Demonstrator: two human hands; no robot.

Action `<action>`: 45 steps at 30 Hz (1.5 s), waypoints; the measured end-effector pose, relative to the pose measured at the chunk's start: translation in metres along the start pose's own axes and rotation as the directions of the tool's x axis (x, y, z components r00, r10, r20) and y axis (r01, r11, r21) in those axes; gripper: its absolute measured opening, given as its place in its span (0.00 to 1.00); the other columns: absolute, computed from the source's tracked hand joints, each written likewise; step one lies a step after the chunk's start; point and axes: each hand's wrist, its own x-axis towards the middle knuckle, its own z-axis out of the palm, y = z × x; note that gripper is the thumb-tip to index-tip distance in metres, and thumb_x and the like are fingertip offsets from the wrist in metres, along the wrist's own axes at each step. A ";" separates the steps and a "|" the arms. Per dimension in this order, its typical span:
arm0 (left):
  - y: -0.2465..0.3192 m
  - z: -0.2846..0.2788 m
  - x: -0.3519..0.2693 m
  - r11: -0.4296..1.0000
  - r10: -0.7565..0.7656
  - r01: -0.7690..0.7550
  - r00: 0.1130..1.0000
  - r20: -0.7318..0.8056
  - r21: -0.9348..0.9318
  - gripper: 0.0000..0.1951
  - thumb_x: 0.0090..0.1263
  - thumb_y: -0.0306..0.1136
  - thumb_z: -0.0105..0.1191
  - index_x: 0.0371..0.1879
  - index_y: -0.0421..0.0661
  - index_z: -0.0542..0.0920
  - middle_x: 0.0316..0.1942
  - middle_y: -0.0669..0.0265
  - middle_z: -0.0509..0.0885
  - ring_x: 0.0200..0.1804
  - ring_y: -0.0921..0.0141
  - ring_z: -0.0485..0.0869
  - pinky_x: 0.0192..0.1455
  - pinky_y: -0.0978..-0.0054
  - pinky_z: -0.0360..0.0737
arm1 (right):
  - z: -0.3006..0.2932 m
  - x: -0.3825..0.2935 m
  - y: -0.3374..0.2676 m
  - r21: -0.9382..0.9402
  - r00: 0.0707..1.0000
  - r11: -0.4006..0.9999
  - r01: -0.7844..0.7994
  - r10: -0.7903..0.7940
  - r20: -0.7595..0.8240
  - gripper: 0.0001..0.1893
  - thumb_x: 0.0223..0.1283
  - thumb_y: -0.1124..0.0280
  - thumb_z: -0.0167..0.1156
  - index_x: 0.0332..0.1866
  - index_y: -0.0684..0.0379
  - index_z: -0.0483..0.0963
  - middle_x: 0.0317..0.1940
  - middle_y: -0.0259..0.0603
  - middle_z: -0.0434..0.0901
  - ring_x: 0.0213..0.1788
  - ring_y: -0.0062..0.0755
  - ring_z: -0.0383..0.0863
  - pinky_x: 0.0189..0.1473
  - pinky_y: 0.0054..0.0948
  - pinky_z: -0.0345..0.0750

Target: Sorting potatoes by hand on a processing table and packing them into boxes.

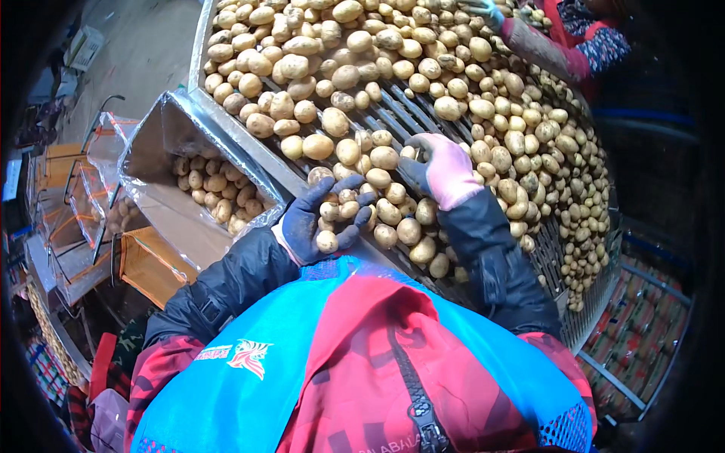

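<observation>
My left hand [317, 223], in a dark-palmed work glove, is turned palm up at the near edge of a slatted metal sorting table, its curled fingers cradling several small potatoes [338, 210]. To its right, my right hand [442, 170], in a pink glove with dark fingers, reaches over the slats [402, 113]; its fingertips are around a small potato [408, 152]. Potatoes of mixed sizes [334, 122] lie all about both hands and spread over the table. Bare slats show just beyond my right hand. Smaller potatoes [583, 226] are massed on the right side.
Left of the table's metal rim [249, 141] stands a box lined with clear plastic [175, 226], with potatoes inside. Orange-sided bags on wire frames [153, 266] stand farther left. Another person's gloved arm [538, 48] reaches in at the top right. A metal-framed rack [634, 340] is at the lower right.
</observation>
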 end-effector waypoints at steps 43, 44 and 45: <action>0.034 -0.004 -0.019 0.961 0.265 -0.247 0.952 0.152 -0.125 0.30 0.81 0.56 0.49 0.79 0.61 0.69 0.72 0.57 0.76 0.69 0.59 0.78 0.67 0.48 0.78 | 0.034 0.099 0.070 0.364 0.965 0.928 0.081 0.018 -0.260 0.20 0.60 0.79 0.71 0.58 0.61 0.82 0.48 0.43 0.90 0.49 0.29 0.88 0.57 0.29 0.83; 0.036 -0.003 -0.018 0.956 0.276 -0.254 0.948 0.159 -0.144 0.30 0.81 0.56 0.50 0.79 0.61 0.70 0.72 0.57 0.76 0.69 0.58 0.79 0.68 0.48 0.78 | 0.033 0.103 0.071 0.132 0.986 0.991 -0.011 0.032 -0.161 0.18 0.64 0.72 0.68 0.60 0.55 0.83 0.50 0.46 0.90 0.52 0.36 0.88 0.59 0.35 0.82; 0.038 -0.002 -0.018 0.949 0.291 -0.266 0.946 0.143 -0.171 0.30 0.80 0.55 0.51 0.78 0.61 0.71 0.72 0.57 0.76 0.68 0.58 0.79 0.69 0.49 0.78 | 0.033 0.107 0.071 -0.302 0.991 0.953 0.018 -0.056 -0.119 0.20 0.69 0.67 0.59 0.65 0.46 0.80 0.55 0.47 0.88 0.58 0.47 0.87 0.62 0.43 0.80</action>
